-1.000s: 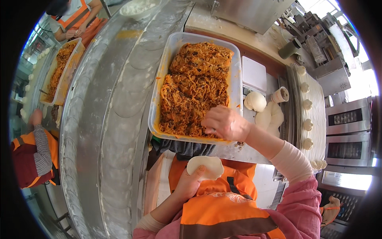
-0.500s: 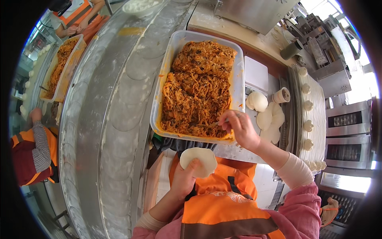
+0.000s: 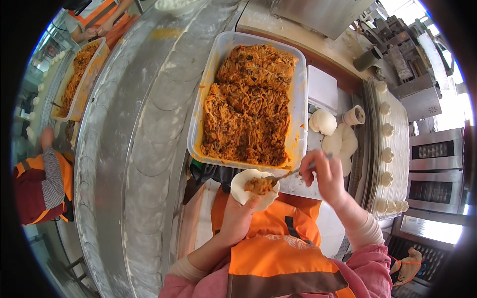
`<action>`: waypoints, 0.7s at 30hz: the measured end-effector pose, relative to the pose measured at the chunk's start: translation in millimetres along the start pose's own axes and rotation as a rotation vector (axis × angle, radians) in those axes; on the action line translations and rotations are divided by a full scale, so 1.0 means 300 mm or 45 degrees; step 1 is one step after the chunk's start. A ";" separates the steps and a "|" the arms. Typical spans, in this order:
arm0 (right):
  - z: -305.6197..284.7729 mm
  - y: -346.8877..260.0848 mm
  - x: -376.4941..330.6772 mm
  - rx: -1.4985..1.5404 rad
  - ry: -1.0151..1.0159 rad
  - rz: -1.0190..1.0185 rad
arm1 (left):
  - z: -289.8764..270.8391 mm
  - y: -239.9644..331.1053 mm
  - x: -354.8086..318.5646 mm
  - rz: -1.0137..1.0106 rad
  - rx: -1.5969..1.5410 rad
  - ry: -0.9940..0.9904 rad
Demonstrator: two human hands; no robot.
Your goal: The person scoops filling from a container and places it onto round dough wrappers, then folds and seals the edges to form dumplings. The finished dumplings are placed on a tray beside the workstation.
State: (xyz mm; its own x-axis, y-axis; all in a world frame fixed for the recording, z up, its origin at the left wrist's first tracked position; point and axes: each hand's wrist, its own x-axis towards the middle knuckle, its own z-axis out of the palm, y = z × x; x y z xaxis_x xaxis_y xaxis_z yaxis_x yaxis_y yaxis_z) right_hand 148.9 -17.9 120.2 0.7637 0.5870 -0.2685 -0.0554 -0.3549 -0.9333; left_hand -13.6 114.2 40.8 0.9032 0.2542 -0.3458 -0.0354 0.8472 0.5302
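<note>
Wrapper [image 3: 239, 186] of round pale dough cupped in left hand [image 3: 237, 218], shredded orange filling [image 3: 258, 186] atop; right hand [image 3: 325, 174], wrapper's three o'clock, pinches slim grey utensil [image 3: 288, 174].

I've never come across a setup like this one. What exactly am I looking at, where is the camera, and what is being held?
There is no robot here, just a person's bare hands. A wide fisheye camera on the head looks down at them, so straight edges bend near the rim.

The left hand holds a round dough wrapper bearing a clump of orange filling. The right hand holds a slim utensil; its far end meets the clump, so its exact shape is unclear.

Ahead sits a translucent plastic tub of similar filling. To its right are a dough ball, flat dough pieces, a small cup and, farther right, pleated buns.
</note>
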 end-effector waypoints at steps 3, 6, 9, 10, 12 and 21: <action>0.027 -0.006 -0.050 -0.570 -0.264 -0.736 | -0.004 -0.045 0.012 -0.003 0.101 0.046; 0.081 -0.010 -0.093 -0.951 -0.415 -1.157 | -0.023 -0.079 0.013 -0.027 0.142 0.109; 0.070 -0.015 -0.090 -0.944 -0.347 -1.226 | -0.037 -0.064 0.013 -0.082 0.036 0.065; 0.047 -0.022 -0.074 -0.874 -0.295 -1.146 | -0.041 -0.054 0.014 -0.102 -0.013 0.038; -0.004 0.002 -0.048 -0.625 -0.113 -0.955 | -0.051 -0.037 0.016 -0.158 0.009 0.040; -0.055 0.073 0.050 -0.035 0.014 -0.187 | -0.066 -0.011 0.012 -0.330 -0.304 -0.151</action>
State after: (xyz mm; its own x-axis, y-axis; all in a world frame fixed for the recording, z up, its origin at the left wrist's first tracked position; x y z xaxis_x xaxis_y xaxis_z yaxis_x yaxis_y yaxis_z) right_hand 169.7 -28.9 99.8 0.7695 0.6259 -0.1268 0.0751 -0.2859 -0.9553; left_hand -18.6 121.5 22.4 0.9382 -0.0268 -0.3451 0.1146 0.9648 0.2365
